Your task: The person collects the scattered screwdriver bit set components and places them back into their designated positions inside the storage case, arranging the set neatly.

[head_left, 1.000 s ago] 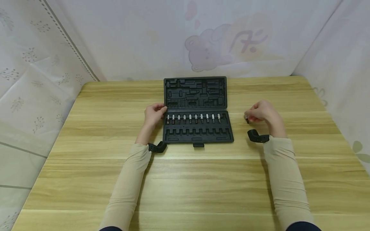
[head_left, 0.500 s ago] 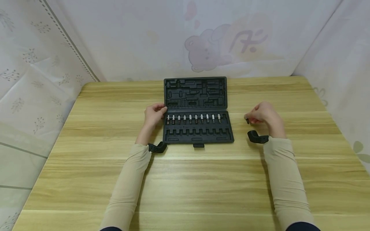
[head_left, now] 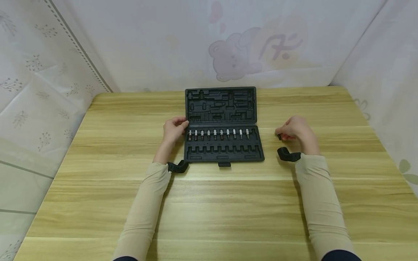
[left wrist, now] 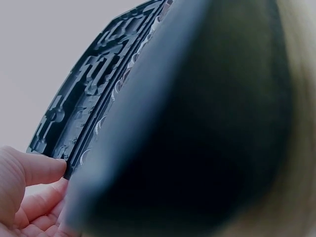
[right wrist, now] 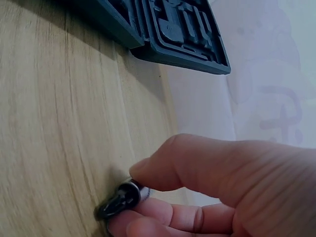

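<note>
A black tool case lies open on the wooden table, its lid flat behind the tray. A row of several metal bits sits in the tray's upper slots; the lower slots are bare. My left hand grips the case's left edge, thumb on the rim. To the right of the case, my right hand pinches a small dark socket bit just above the table top.
Black wrist camera mounts sit at both wrists. The case's latch tab sticks out at the front. White cloth walls close in the table at the back and both sides.
My right hand has drifted slightly left and down toward the table with the bit. The left hand and the case have not moved.
</note>
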`<state>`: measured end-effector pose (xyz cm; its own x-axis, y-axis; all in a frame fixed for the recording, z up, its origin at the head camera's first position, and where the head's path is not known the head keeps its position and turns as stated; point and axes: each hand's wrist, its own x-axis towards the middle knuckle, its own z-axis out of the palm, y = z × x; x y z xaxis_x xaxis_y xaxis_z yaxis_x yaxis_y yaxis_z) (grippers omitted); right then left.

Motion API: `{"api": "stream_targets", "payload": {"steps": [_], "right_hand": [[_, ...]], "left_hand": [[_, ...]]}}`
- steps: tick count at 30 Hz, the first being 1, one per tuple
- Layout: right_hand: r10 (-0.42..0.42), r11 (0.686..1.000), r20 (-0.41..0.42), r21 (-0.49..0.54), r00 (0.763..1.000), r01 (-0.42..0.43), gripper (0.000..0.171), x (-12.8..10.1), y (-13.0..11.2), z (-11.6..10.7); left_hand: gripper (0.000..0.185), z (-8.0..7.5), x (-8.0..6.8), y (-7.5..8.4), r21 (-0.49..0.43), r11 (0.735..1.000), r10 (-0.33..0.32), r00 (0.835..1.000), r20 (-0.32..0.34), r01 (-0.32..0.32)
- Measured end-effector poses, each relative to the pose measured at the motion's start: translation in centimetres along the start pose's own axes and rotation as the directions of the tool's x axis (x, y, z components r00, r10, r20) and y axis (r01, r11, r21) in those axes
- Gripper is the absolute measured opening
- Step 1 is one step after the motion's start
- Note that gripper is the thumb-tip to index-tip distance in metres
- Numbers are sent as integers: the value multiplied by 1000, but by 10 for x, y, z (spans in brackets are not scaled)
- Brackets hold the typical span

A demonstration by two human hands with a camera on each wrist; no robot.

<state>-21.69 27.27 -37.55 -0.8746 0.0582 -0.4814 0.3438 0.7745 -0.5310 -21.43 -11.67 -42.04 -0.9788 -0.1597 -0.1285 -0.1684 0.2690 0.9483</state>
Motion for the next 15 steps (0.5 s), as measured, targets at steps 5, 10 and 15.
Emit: {"api": "stream_targets", "payload": {"steps": [5,10,15], "right_hand": [[-1,1000,7,-21,1000,1,25,-3,-3,1],[-16,1000,29,-12,999,16,26,-6,-8,2],[-40,999,43,3,998,40,27,-9,-15,4]], "left_hand": [[26,0,0,0,9,1000,1,1000,-2,-1],[27,0,0,-1,5,1000,-14,1000,1,14],[27,1,1,-1,-3,1000,-24,1000,1,24]]}}
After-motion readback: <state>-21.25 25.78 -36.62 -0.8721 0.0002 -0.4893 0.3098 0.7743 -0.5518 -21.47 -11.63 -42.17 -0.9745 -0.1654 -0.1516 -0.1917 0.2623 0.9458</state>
